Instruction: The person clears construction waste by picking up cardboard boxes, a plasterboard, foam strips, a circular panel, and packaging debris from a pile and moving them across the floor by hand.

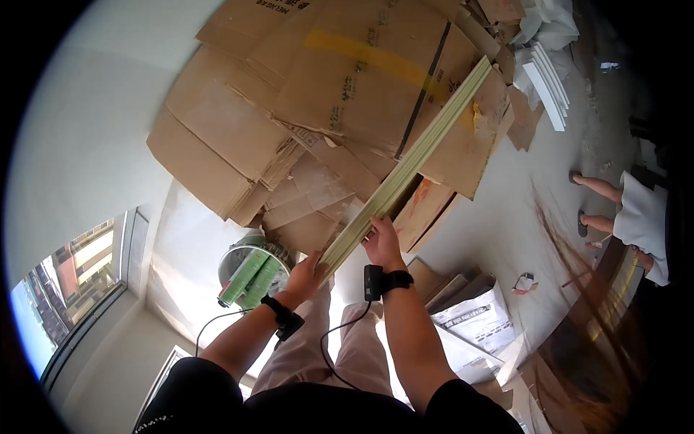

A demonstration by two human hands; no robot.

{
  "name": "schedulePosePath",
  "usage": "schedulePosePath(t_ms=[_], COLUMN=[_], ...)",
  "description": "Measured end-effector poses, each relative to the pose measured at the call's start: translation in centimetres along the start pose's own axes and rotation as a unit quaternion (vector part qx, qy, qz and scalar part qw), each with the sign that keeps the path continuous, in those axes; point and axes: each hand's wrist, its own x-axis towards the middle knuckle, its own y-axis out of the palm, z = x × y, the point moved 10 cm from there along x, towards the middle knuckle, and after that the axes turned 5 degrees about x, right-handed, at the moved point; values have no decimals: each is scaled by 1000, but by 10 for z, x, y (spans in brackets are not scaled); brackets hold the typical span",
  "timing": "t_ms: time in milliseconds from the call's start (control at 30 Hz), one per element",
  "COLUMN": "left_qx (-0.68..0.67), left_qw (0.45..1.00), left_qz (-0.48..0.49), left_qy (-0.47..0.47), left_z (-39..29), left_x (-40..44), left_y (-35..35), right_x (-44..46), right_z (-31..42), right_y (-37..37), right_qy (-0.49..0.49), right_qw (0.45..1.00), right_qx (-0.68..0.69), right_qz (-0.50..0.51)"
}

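In the head view, the strips [408, 171] run slantwise from just below the middle towards half past one, their far end over the cardboard [217, 130] that fills the ten-to-one o'clock stretch. Whether that end rests on it or hangs just above, I cannot tell.

The left hand [306, 273], towards seven o'clock, grasps the strips close to their near end. The right hand [382, 240], towards four, grasps them a little farther along, thumb and fingers about the edges. Two grips, set apart, probably keep so long and thin a bundle level and in line (most of its length lies beyond both hands, so one grip would likely let it tip or twist).

At eight o'clock a bucket [225, 269] holds green packs [249, 278], perhaps to keep them together and off the floor [499, 217]. At two o'clock white strips [547, 87] lie side by side, which likely guards against bending. A co-worker [643, 217] is well apart, at three.
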Motion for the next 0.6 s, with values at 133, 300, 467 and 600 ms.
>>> schedulePosePath(t_ms=[133,300,467,600], left_qx=[152,114,24,-153], left_qw=[986,993,959,824], left_qz=[63,-4,-114,-325], left_qy=[3,41,258,438], left_z=[21,8,-141,-366], left_x=[-36,-51,27,69], left_y=[-17,-57,-100,-229], right_x=[-45,-78,-122,-179], right_z=[-14,-12,149,321], right_y=[44,60,140,177], right_qy=[5,-46,-236,-516], right_qw=[995,997,949,799], right_qx=[20,5,-63,-304], right_qz=[103,59,200,61])
